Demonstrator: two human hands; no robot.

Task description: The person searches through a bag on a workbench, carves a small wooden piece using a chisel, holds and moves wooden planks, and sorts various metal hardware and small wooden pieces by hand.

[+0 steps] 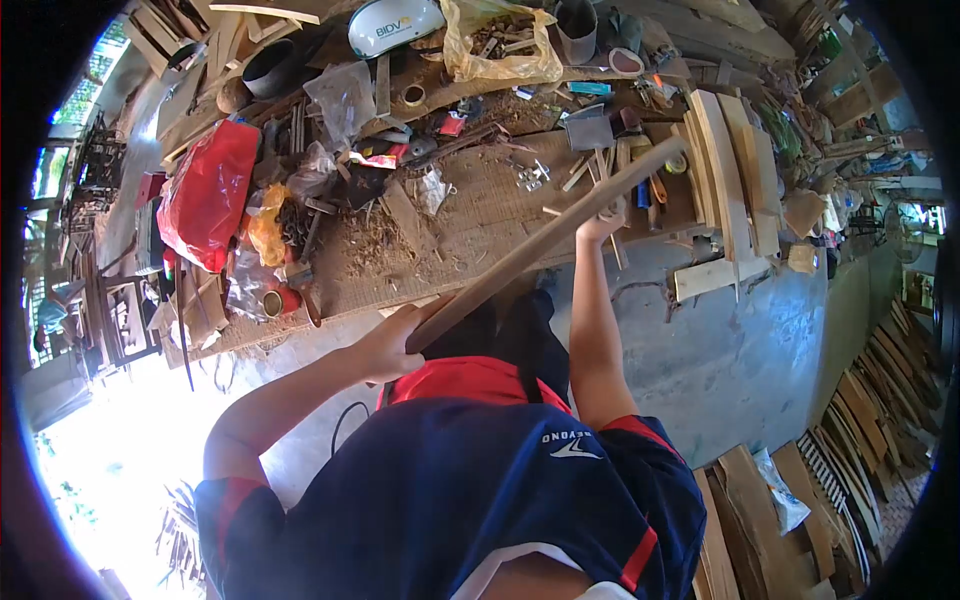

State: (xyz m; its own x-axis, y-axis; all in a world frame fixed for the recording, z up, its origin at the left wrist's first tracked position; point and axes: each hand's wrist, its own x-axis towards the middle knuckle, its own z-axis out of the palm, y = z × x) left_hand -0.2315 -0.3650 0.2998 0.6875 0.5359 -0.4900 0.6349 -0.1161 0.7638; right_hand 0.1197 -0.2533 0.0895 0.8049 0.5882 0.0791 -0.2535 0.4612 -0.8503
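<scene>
While holding a long brown wooden bar (520, 265) aslant across the brown wooden workbench's (480, 205) front edge, clasps near end in closed left hand (390, 343); touches far half with right hand (600, 226), cannot tell closure.

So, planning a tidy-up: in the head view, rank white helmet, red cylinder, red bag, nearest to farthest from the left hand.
From the left hand:
1. Red cylinder: front left.
2. Red bag: farther left.
3. White helmet: far back.
</scene>
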